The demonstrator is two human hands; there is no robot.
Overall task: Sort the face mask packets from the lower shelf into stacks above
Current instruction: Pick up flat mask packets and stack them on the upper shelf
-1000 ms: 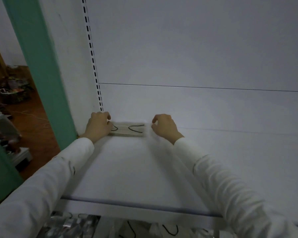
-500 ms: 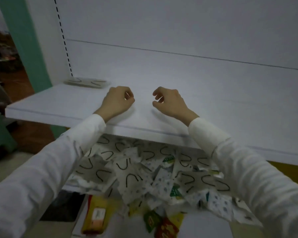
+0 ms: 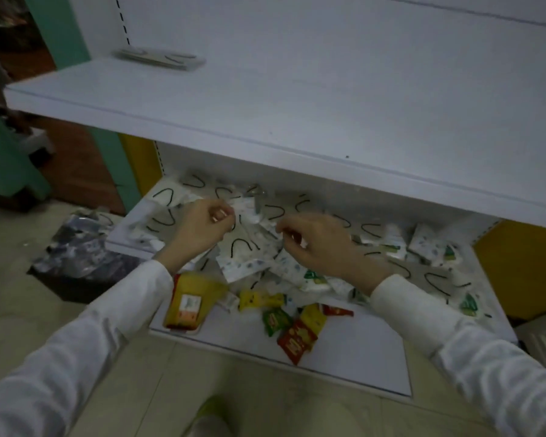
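A loose pile of face mask packets [image 3: 249, 263], white with black ear loops or blue-green print, covers the lower shelf [image 3: 344, 354]. Both my hands are down over this pile. My left hand [image 3: 204, 230] has its fingers curled and pinches the edge of a printed packet [image 3: 246, 205]. My right hand [image 3: 317, 246] is curled too, its fingertips pinching a white packet [image 3: 268, 224] just beside the left one. On the upper shelf [image 3: 265, 102], a low stack of mask packets [image 3: 161, 56] lies at the back left corner.
Yellow, green and red snack packets [image 3: 297, 329] and a yellow bag [image 3: 188, 302] lie at the lower shelf's front. A dark bag of packets [image 3: 82, 257] sits on the floor to the left. The upper shelf's front edge overhangs the pile.
Both hands left the stack on the upper shelf, drew back over its front edge, and dropped to the lower shelf, where they now pinch packets. My view tilted downward.
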